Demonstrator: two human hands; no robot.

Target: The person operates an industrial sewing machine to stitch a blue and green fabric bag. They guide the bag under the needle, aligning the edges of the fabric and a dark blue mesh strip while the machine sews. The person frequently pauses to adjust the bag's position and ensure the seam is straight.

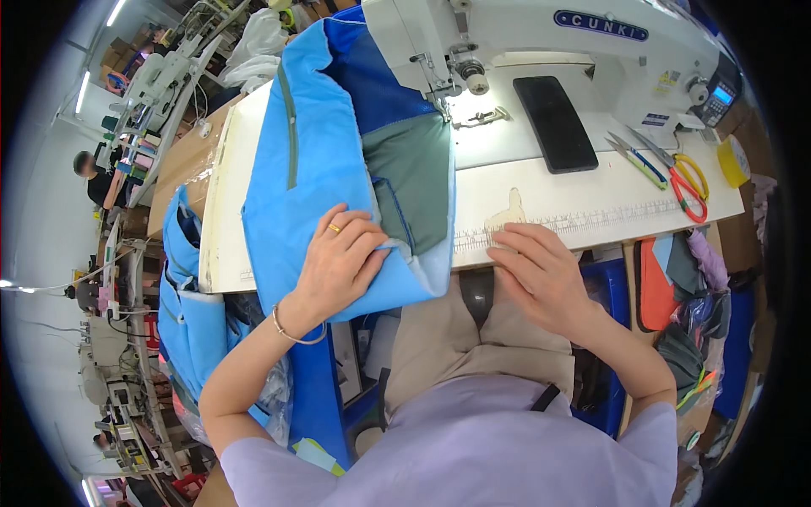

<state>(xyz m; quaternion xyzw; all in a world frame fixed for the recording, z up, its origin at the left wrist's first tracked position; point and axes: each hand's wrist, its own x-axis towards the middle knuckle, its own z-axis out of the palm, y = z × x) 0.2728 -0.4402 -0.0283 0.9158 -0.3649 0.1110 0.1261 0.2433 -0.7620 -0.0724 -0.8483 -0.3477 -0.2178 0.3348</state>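
Observation:
A bright blue fabric piece (317,139) with a grey-green inner side and a dark strip like a zipper lies across the sewing table. Its far edge sits under the presser foot (443,106) of a white sewing machine (524,29). My left hand (340,262), with a ring and a bracelet, has its fingers curled and pinching the near edge of the fabric. To the right of the fabric, my right hand (541,275) hovers at the table's front edge, by the printed ruler strip (583,211). Its fingers are loosely bent and hold nothing.
On the table's right are a black phone (556,124), a snipper (638,160), red-and-yellow scissors (680,177) and yellow tape (733,161). More blue fabric pieces (190,317) hang at the left. Fabric scraps (676,279) fill a box at the right.

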